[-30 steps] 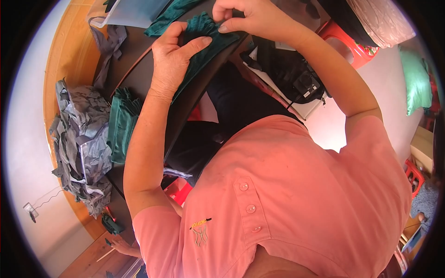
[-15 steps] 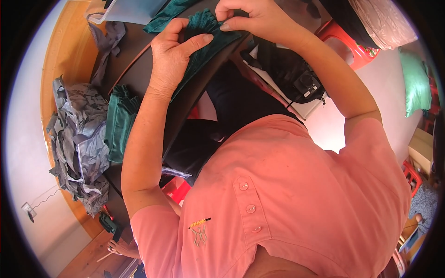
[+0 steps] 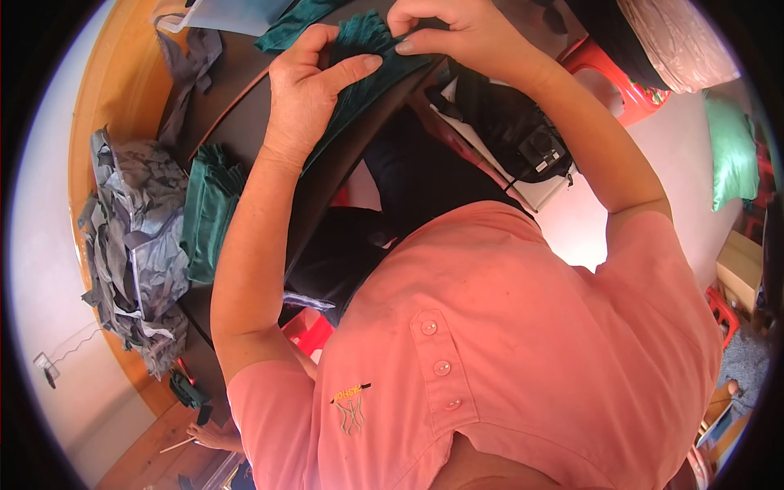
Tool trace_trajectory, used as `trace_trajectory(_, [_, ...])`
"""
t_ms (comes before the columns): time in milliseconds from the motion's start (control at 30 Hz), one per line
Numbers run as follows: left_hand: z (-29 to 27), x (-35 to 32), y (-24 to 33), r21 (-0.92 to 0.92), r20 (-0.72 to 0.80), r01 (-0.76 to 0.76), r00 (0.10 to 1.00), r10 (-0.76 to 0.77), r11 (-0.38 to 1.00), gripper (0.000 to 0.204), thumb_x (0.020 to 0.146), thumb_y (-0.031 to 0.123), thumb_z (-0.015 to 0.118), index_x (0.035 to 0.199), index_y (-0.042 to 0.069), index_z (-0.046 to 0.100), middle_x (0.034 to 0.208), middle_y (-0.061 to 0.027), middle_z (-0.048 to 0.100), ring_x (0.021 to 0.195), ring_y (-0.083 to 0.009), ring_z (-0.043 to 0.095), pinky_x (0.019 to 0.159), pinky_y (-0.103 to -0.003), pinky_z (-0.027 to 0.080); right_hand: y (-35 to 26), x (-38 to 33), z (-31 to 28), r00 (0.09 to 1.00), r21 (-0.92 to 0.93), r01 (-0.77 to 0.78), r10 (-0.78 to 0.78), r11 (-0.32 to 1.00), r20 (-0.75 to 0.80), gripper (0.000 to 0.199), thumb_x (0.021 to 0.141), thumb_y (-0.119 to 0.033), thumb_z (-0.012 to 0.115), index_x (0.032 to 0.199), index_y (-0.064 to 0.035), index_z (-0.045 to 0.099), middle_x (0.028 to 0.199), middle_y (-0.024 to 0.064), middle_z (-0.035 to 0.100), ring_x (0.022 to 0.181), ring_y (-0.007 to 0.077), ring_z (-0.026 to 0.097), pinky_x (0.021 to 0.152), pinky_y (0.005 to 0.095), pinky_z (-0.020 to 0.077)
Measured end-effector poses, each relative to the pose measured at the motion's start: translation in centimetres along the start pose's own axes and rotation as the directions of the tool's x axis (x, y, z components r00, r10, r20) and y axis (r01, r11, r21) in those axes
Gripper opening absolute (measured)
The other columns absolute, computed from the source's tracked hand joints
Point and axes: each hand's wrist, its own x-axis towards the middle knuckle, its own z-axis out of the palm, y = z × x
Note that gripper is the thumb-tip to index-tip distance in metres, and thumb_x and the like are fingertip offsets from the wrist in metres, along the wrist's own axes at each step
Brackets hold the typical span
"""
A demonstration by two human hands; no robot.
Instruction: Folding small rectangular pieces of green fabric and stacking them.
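A dark green velvet cloth [image 3: 363,39] with gathered pleats lies at the far edge of the dark table and hangs toward me. My left hand [image 3: 306,90] grips its left side, thumb pressed on top and fingers curled behind. On the other side, my right hand [image 3: 457,37] pinches the cloth's edge between thumb and forefinger. Another piece of green velvet [image 3: 294,26] lies just beyond my left hand. A folded stack of green velvet [image 3: 212,212] rests left of my left forearm.
A heap of grey cloth scraps [image 3: 139,245] sits at the left, by a wooden edge. A black bag [image 3: 506,122] lies right of my lap. Red plastic stools [image 3: 596,61] stand on the right, near a light green cushion [image 3: 731,151]. Another person's hand [image 3: 216,435] shows at lower left.
Both hands keep hold of the pleated velvet, with only a slight shift of the view. At lower left the other person's hand has moved a little.
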Motion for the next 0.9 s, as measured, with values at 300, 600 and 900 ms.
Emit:
trace_trajectory(300, [-0.2,-0.2,0.1,0.059,-0.023,0.009,1.0,-0.007,0.998,0.031,0.076,0.011,0.09,0.096,0.0,0.069,0.073,0.0068,0.049,0.068,-0.0056,0.041,0.06,-0.022,0.038,-1.9,-0.3,-2.1,0.966,-0.051,0.004,0.009,0.999,0.257,0.014,0.081,-0.016,0.078,0.082,-0.0121,0.065,0.088,0.0034,0.056,0.092,0.0264,0.058,0.082,0.0392,0.0384])
trace_trajectory(600, [0.1,-0.2,0.2,0.05,0.003,0.032,0.999,-0.032,0.998,0.033,0.076,0.009,0.091,0.101,0.0,0.07,0.077,0.0059,0.057,0.071,-0.0052,0.048,0.065,-0.022,0.043,-1.2,-0.1,1.9,0.979,-0.067,-0.065,0.051,0.996,-0.199,0.015,0.081,-0.008,0.075,0.09,-0.0075,0.063,0.081,0.0085,0.061,0.076,0.0294,0.061,0.072,0.0387,0.0416])
trace_trajectory(900, [0.0,-0.3,0.3,0.015,0.004,0.054,0.999,-0.054,0.998,0.032,0.077,0.007,0.09,0.103,0.001,0.072,0.081,0.0041,0.065,0.073,-0.0045,0.056,0.068,-0.021,0.048,-1.0,0.2,1.0,0.986,-0.066,0.006,-0.017,0.998,-0.165,0.012,0.081,-0.003,0.073,0.09,-0.0089,0.067,0.082,0.0063,0.061,0.08,0.0278,0.062,0.071,0.0378,0.0414])
